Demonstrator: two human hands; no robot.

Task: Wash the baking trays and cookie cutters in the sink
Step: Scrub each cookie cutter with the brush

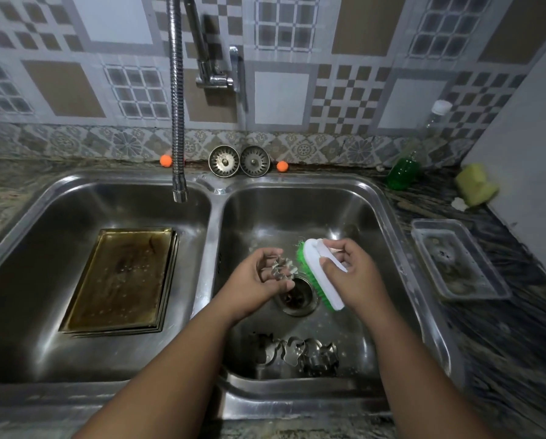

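Note:
Over the right sink basin (354, 217), my left hand (259, 280) grips a small metal cookie cutter (282, 269) with a jagged outline. My right hand (351, 270) holds a white scrub brush (321, 270) with green bristles, its bristles turned toward the cutter and close beside it. Both sit just above the drain (297, 297). Several more metal cookie cutters (297, 351) lie on the basin floor near its front wall. A stack of brownish baking trays (122, 280) rests flat in the left basin (43, 327).
The flexible tap hose (178, 122) hangs over the left basin; no water runs. Two sink strainers (238, 160) lean against the back wall. A green soap bottle (404, 172), a yellow sponge (474, 185) and a clear plastic tray (458, 258) sit on the right counter.

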